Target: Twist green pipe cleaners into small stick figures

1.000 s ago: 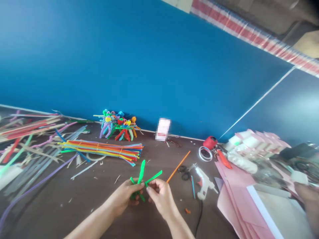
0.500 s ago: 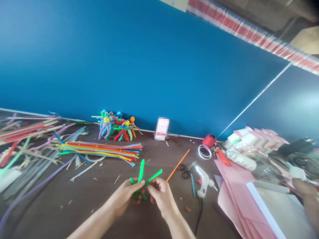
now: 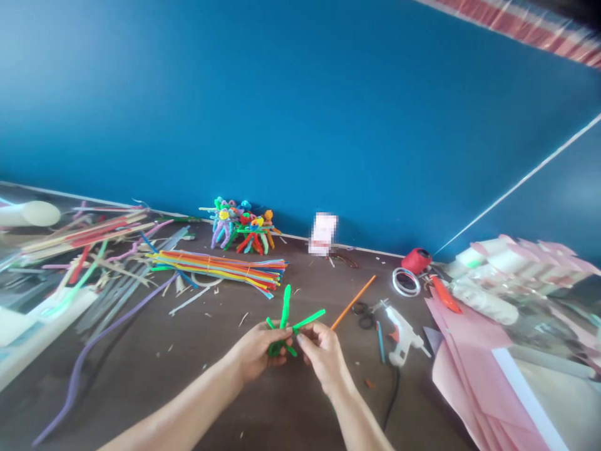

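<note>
Bent green pipe cleaners (image 3: 285, 307) are held between my two hands, with one looped stem pointing up and another slanting to the right. My left hand (image 3: 258, 352) is closed on them, thumb on top and fingers curled beneath. Close beside it, my right hand (image 3: 323, 354) pinches the green piece near the base of the slanting stem. The lower part of the piece is partly hidden by my fingers. Just beyond my right hand lies an orange pipe cleaner (image 3: 354, 302).
Ahead lies a bundle of coloured pipe cleaners (image 3: 220, 269), with small pipe-cleaner figures (image 3: 241, 228) behind it. Right are scissors (image 3: 366, 315), a white glue gun (image 3: 402, 335), a red spool (image 3: 416, 260) and pink sheets (image 3: 462, 357). Loose strips and a purple pipe cleaner (image 3: 75, 382) spread leftward. A blue wall (image 3: 282, 113) stands behind.
The view has turned left, so everything sits further right in the frame. A hand at the right edge has gone out of view. Both my hands keep their grip on the green pipe cleaners.
</note>
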Motion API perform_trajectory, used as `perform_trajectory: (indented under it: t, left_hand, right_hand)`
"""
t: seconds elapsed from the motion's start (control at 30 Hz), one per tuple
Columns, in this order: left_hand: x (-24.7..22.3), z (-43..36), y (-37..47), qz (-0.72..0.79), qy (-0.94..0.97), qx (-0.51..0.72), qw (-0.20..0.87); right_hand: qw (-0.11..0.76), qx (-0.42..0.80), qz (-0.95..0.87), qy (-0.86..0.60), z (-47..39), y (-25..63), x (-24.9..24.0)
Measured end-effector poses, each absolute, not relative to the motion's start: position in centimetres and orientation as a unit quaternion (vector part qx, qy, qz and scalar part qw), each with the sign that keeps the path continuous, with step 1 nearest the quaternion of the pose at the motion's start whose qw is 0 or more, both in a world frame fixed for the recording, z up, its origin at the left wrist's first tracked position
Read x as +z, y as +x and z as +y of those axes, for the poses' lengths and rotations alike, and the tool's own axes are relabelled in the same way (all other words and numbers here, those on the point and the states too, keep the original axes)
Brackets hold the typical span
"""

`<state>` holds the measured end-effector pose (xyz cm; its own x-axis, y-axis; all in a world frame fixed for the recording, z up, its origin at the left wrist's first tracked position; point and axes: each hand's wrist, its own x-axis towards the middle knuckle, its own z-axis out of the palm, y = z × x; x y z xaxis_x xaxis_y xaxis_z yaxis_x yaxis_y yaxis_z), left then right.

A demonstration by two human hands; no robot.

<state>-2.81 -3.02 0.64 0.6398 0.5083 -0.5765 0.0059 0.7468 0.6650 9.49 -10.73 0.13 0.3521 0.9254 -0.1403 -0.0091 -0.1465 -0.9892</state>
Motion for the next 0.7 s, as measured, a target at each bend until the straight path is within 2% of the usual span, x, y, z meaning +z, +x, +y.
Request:
perform_trajectory:
  t: [0.27,0.47,0.7]
  left_hand:
    - [0.4,-2.9,-2.6,0.414,0.298,0.129,0.85]
    - [0.2,-2.4,-3.3,0.359,0.327,0.057,0.872]
    - [0.3,-2.3,-3.4,0.278,0.418,-0.005,0.865]
  right_hand:
    - [0.509,0.436,-0.402,-0.623,-11.1,10.0,0.5]
    - [0.413,0.5,-0.5,-0.573,-11.3,11.5,1.8]
    - [0.299,0.487,-0.611,-0.548,-10.7,13.5,3.3]
